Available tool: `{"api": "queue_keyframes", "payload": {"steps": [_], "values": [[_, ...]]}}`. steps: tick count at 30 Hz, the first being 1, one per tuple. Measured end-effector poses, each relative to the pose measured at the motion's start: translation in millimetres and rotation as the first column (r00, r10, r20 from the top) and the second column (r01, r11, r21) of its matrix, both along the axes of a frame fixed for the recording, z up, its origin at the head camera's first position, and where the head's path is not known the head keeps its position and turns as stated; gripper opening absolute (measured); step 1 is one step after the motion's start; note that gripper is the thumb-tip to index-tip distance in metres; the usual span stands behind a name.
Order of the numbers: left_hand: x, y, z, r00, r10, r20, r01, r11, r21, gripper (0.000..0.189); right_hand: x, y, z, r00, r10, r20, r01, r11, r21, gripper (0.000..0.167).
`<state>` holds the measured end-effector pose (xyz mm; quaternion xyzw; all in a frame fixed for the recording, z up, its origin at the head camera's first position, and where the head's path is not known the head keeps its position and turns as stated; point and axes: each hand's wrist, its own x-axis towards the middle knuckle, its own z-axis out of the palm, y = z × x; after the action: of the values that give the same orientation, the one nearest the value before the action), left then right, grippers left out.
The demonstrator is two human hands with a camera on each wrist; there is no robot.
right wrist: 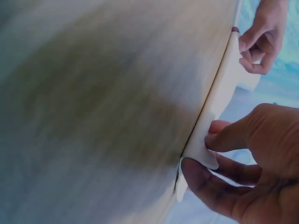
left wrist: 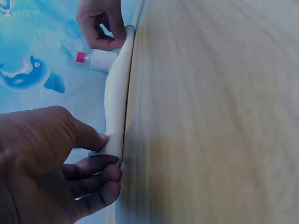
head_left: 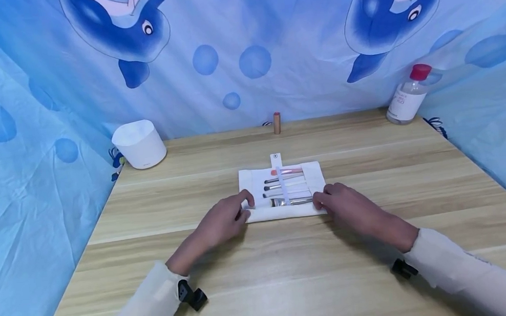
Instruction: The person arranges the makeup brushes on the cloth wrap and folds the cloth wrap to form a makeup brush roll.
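Observation:
A white makeup brush roll [head_left: 283, 212] lies open on the table, its near edge folded over. Several makeup brushes [head_left: 297, 201] sit in it side by side under a pale band, one with a pink head. A snap strap [head_left: 275, 160] sticks out at the far side. My left hand [head_left: 223, 218] pinches the left end of the folded edge, with thumb above and fingers below in the left wrist view. At the right end, my right hand [head_left: 355, 209] grips the same edge between thumb and fingers. The right wrist view shows the edge [right wrist: 224, 88] running between both hands.
A white round container [head_left: 139, 145] stands at the back left of the wooden table [head_left: 279, 278]. Near the back edge a small brown tube [head_left: 277, 123] stands upright. At the back right is a clear bottle [head_left: 406, 99] with a red cap. Blue dolphin-print cloth [head_left: 235, 27] hangs around.

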<state>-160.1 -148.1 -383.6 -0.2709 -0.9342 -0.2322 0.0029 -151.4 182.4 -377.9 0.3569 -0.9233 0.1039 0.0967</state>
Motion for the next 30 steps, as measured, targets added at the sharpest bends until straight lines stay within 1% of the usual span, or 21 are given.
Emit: {"api": "queue_keyframes", "payload": {"steps": [2, 5, 7, 9, 11, 13, 15, 19, 23, 24, 26, 28, 30], "values": [[2.0, 1.7, -0.8, 0.998, -0.019, -0.065, 0.015, 0.998, -0.059, 0.019, 0.0, -1, -0.7, 0.998, 0.033, -0.062, -0.030, 0.999, 0.036, 0.029], [5.4, 2.5, -1.8, 0.984, -0.052, -0.168, 0.031, 0.991, -0.129, 0.020, 1.1, 0, -1.8, 0.981, 0.097, -0.171, -0.082, 0.992, 0.093, 0.018], [7.7, 2.2, -1.9, 0.976, -0.064, -0.210, 0.032, 0.987, -0.155, 0.015, 1.6, 1, -2.8, 0.965, 0.135, -0.223, -0.110, 0.986, 0.122, 0.018], [9.4, 1.5, -1.5, 0.971, -0.074, -0.225, 0.035, 0.985, -0.172, 0.009, 2.1, 1, -3.4, 0.953, 0.164, -0.253, -0.131, 0.981, 0.144, 0.021], [10.2, 1.2, -0.2, 0.971, -0.088, -0.222, 0.048, 0.982, -0.182, 0.013, 2.0, 0, -3.9, 0.949, 0.176, -0.260, -0.138, 0.977, 0.160, 0.022], [9.7, 1.7, 1.3, 0.969, -0.114, -0.218, 0.073, 0.979, -0.188, 0.020, 1.4, -2, -3.8, 0.951, 0.178, -0.253, -0.137, 0.976, 0.171, 0.023], [8.5, 2.4, 2.2, 0.965, -0.144, -0.217, 0.102, 0.975, -0.195, 0.022, 0.8, -5, -3.3, 0.954, 0.180, -0.241, -0.137, 0.973, 0.185, 0.027], [6.6, 3.1, 1.9, 0.957, -0.179, -0.226, 0.138, 0.973, -0.187, 0.016, 0.1, -9, -4.5, 0.960, 0.183, -0.211, -0.141, 0.969, 0.202, 0.035], [5.6, 2.1, 0.9, 0.958, -0.174, -0.228, 0.139, 0.977, -0.161, 0.008, 0.7, -9, -5.7, 0.969, 0.166, -0.185, -0.127, 0.970, 0.205, 0.037], [5.3, 1.9, 0.7, 0.959, -0.168, -0.228, 0.137, 0.979, -0.148, 0.007, 1.0, -9, -5.5, 0.971, 0.159, -0.179, -0.123, 0.973, 0.197, 0.038], [3.2, 1.5, 0.0, 0.967, -0.152, -0.205, 0.132, 0.985, -0.110, 0.005, 1.2, -9, -4.7, 0.975, 0.148, -0.167, -0.116, 0.976, 0.183, 0.041], [-0.3, 1.3, -0.9, 0.980, -0.130, -0.149, 0.121, 0.990, -0.070, 0.003, 1.8, -9, -4.1, 0.983, 0.125, -0.132, -0.103, 0.981, 0.162, 0.047], [-4.2, 2.3, -1.3, 0.992, -0.101, -0.072, 0.100, 0.995, -0.027, 0.004, 2.2, -10, -4.3, 0.990, 0.096, -0.100, -0.082, 0.987, 0.137, 0.051]]}}
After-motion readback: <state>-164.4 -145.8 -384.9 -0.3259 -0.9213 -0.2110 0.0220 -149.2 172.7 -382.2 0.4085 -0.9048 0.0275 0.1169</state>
